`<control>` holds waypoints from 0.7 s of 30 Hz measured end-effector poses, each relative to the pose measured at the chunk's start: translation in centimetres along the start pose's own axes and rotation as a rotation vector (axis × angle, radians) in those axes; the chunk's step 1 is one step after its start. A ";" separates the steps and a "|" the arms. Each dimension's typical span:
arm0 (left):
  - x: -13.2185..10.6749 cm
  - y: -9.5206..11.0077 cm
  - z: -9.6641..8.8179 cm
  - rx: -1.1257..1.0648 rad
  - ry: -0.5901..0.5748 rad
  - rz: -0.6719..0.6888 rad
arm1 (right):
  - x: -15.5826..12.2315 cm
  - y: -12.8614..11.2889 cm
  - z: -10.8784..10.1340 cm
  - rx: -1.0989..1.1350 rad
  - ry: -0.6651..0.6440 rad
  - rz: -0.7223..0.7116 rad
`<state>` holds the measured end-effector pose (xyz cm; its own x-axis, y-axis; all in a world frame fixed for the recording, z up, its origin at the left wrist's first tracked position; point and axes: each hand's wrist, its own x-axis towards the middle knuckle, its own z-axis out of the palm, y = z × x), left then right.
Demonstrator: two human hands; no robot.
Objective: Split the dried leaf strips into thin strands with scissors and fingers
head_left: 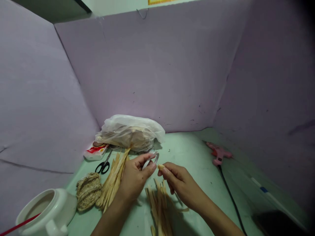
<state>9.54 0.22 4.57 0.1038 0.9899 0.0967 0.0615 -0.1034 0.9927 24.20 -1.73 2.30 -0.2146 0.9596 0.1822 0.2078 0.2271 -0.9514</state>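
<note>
Much of what the hands hold is covered by the fingers: the left hand [134,175] is clamped, thumb against fingers, on a pale ring [157,158] whose lower part is out of sight, and its material is hard to make out. The right hand [178,177] is pinched together on a tan piece [161,167], of which only a small tip shows beside the ring; whether the two touch, I cannot tell. Both are over the middle of the bench [192,154], its near edge cut off by the bottom of the view. The left forearm slants up and rightward from below, its wrist covering part of a strip bundle [114,183]; the right forearm comes in from the near right, fingers curled, with a second strip bundle [159,209] below the hands, running out of view. Toward the bench's near left corner, a white pot [65,206] is cut off, a red stick [27,222] crossing its mouth, with a braided coil [88,191] just beyond. Scissors [105,167] lie near the left edge. By the far edge, a plastic bag [130,131] blurs its contents and overlaps a red-and-white box [96,152]. Toward the right edge lies a pink glue gun [219,152], its cord [231,193] leaving the view; a dark shape [278,221] at the near right is too dim to identify.
</note>
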 end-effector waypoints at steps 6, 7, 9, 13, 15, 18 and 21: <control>-0.5 0.0 0.4 0.086 -0.046 -0.010 | -0.2 -0.6 0.2 -0.080 -0.036 -0.057; -0.5 0.0 0.4 0.093 -0.044 -0.006 | -0.2 -0.7 0.2 -0.080 -0.044 -0.065; -0.6 0.1 0.5 0.062 -0.060 0.006 | -0.2 -0.6 0.2 -0.007 -0.086 -0.041; -0.9 0.3 0.7 -0.067 -0.102 0.048 | -0.2 -0.3 0.0 0.403 -0.222 0.191; -1.1 0.2 0.8 -0.102 -0.113 0.067 | -0.2 -0.2 -0.1 0.549 -0.246 0.283; -1.0 0.0 0.8 -0.104 -0.161 0.100 | -0.2 -0.3 -0.3 0.636 -0.229 0.352; -0.8 0.0 0.5 -0.082 -0.189 0.126 | 0.0 -0.4 -0.3 0.658 -0.179 0.392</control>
<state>9.93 -0.57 4.50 0.2897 0.9332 0.2128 -0.0434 -0.2093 0.9769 24.44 -1.76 2.78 -0.4048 0.8952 -0.1864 -0.2954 -0.3210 -0.8998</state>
